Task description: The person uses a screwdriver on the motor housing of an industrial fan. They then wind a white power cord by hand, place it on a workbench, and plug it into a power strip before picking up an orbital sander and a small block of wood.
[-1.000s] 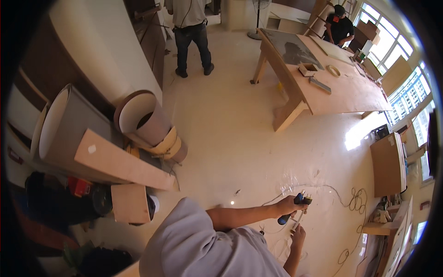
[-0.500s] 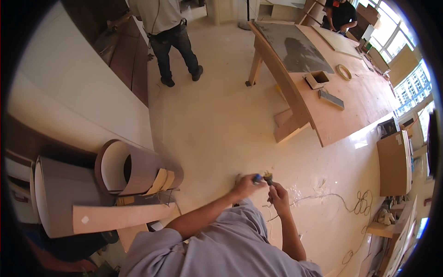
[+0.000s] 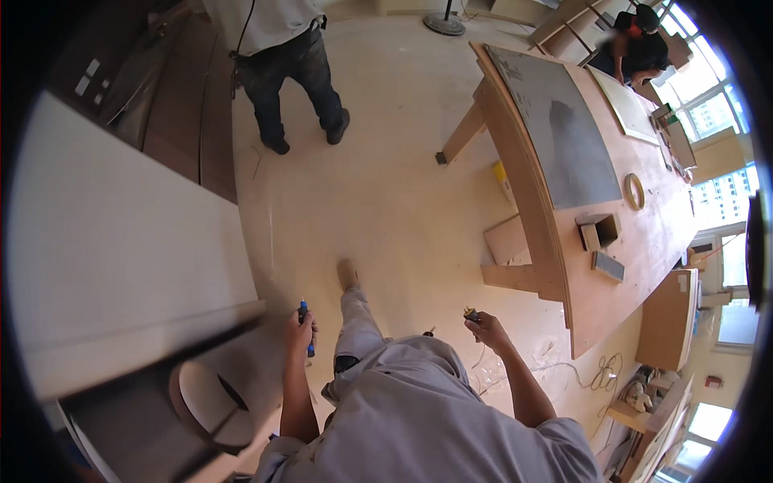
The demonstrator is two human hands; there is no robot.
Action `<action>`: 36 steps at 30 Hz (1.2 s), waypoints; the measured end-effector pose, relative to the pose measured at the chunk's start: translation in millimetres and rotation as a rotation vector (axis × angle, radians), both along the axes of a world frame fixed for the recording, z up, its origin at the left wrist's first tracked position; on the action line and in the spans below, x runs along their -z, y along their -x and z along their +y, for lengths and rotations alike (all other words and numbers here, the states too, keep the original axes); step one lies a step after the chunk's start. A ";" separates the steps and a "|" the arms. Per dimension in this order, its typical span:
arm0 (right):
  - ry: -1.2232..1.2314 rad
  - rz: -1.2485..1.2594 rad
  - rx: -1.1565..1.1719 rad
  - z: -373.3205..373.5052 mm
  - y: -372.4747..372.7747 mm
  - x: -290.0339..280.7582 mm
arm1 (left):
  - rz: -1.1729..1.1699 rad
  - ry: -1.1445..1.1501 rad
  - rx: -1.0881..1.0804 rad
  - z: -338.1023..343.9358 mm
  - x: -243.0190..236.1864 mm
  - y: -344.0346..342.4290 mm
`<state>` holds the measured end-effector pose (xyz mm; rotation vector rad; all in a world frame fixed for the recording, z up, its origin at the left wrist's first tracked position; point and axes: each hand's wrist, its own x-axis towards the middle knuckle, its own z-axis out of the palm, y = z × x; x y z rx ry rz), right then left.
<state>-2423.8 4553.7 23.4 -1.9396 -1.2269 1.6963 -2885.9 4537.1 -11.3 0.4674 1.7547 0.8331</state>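
Observation:
My left hand [image 3: 301, 330], out over the floor at lower left of centre, is closed round a slim blue-and-black hand tool [image 3: 303, 311]. The tool stands nearly upright, with a small light tip at its top and a blue end below the fist. My right hand [image 3: 491, 331] is closed on a short dark tool with a brass-coloured end [image 3: 471, 315]. Its exact kind is too small to tell. The hands are well apart, and neither tool touches anything else. My leg and shoe show between them.
A wooden workbench [image 3: 555, 266] at right bears a grey sheet [image 3: 555, 121], a tape roll [image 3: 635, 191] and a small box [image 3: 600, 233]. Rolled sheet material [image 3: 211, 406] lies at lower left beside a white panel [image 3: 129, 241]. One person [image 3: 294, 88] stands ahead; another [image 3: 640, 48] is behind the bench. A cord [image 3: 604, 374] lies on the floor.
My hands have moved apart, the left one going left with the blue-and-black tool. My view has shifted forward, one leg stepping ahead; the bench and rolled sheets appear closer.

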 end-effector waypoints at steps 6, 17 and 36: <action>-0.185 -0.356 -0.026 101.3 24.4 3.2 | 0.560 -0.200 0.422 158.8 -10.2 56.0; -0.063 -0.471 0.049 290.5 40.4 35.8 | 0.708 0.018 0.437 371.8 -26.3 99.9; 0.038 -0.587 -0.123 611.0 55.9 31.1 | 0.061 0.576 -0.013 572.7 68.3 152.7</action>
